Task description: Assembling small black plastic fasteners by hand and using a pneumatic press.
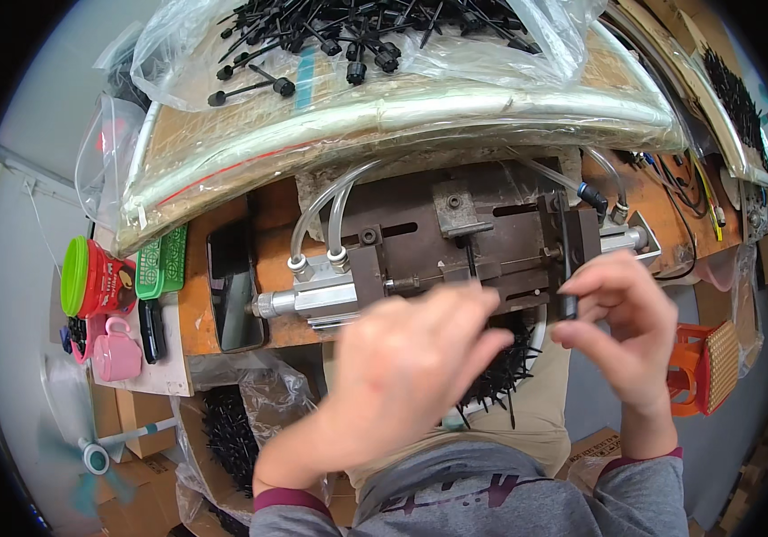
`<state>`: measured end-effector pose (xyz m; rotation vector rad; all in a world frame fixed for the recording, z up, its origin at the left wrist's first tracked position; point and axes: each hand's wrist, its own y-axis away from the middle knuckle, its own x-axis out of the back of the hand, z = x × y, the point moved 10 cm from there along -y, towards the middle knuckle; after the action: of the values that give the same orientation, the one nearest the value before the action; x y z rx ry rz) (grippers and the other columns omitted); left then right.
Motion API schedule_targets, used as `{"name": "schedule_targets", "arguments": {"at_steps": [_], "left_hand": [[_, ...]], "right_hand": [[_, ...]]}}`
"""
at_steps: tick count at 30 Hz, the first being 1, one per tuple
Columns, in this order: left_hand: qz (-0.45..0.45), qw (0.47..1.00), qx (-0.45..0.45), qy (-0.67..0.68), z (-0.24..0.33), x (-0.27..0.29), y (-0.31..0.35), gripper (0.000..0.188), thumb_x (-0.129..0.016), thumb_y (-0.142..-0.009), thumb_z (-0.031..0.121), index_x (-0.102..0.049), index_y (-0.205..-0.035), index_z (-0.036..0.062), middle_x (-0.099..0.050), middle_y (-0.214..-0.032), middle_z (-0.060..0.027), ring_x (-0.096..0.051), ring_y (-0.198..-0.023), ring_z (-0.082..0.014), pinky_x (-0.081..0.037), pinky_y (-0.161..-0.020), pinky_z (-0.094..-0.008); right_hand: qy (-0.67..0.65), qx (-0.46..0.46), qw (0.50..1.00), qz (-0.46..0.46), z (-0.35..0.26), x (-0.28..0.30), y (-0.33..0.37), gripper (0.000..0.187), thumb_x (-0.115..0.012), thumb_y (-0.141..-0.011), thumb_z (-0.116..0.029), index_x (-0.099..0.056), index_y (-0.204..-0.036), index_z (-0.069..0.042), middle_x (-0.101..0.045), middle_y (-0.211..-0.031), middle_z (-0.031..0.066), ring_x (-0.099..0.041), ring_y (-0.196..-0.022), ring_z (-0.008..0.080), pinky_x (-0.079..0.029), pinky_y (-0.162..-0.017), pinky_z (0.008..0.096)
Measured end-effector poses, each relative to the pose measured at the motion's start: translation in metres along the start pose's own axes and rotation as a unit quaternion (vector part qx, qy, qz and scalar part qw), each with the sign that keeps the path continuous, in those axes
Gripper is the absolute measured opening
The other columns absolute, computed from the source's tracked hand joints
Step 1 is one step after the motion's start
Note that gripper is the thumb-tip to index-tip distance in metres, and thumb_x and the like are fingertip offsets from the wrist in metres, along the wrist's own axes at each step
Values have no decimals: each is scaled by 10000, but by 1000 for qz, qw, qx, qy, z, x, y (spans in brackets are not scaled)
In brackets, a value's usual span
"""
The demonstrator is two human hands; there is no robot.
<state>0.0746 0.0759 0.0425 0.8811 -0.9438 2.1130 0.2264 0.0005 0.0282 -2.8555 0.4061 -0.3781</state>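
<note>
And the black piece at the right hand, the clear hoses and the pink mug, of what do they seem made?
Black piece: probably plastic, dark and smooth-looking.
Clear hoses: likely flexible plastic, see-through, bending in smooth curves.
Pink mug: perhaps plastic, evenly coloured and opaque; glazed ceramic is possible.

Red tub (108, 286): pale lettering on its side, small and angled; grey top (482, 492): dark purple print across the front, bent by folds; cardboard box (606, 439), lower right: dark printed marks, too small to make out
</note>
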Motion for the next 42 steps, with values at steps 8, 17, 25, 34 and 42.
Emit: {"name": "schedule_targets", "arguments": {"at_steps": [8, 17, 25, 34, 42], "left_hand": [[235, 930, -88, -267, -94, 118, -121, 255, -740, -852, 106, -743, -1107, 90, -725, -1118, -90, -678, -1006, -331, -515, -902, -348], [105, 970, 2, -221, -113, 82, -159, 277, -767, -820, 134, -740, -1078, 38, -749, -927, -131, -722, -847, -270, -558, -818, -361], [113, 955, 108, -253, -139, 94, -143, 361, -784, -815, 338, -739, -1022, 46, -708, -871, -93, -683, -798, -245, -541, -789, -380], [175, 949, 82, -249, -112, 102, -110, 312, -774, -802, 340, -748, -920, 52, -714, -875, -118, -700, -858, -310, -547, -795, -424], [165, 981, 33, -101, -87, 108, -91, 223, -807, -806, 220, -740, -876, 19, -658, -834, -115, -681, -773, -246, -528, -712, -363]], "right_hand": [[312, 148, 934, -92, 5, -66, 21, 249, -721, -781, 28, -644, -1017, 3, -570, -1401, 197, -687, -867, 239, -567, -742, 318], [452, 151, 872, -117, 4, -82, 10, 253, -777, -747, -45, -661, -972, -48, -632, -1382, 137, -585, -553, 183, -498, -547, 290], [390, 162, 895, -144, -20, -81, -9, 276, -803, -771, -135, -666, -989, -37, -727, -1164, 113, -655, -661, 223, -535, -609, 304], [406, 370, 827, 118, -76, -53, -177, 240, -756, -858, -257, -734, -943, -34, -749, -917, 92, -661, -661, 242, -522, -608, 393], [564, 108, 815, -75, -22, -86, -294, 474, -855, -669, -406, -762, -897, -2, -742, -887, 186, -717, -759, 308, -564, -695, 433]]}}
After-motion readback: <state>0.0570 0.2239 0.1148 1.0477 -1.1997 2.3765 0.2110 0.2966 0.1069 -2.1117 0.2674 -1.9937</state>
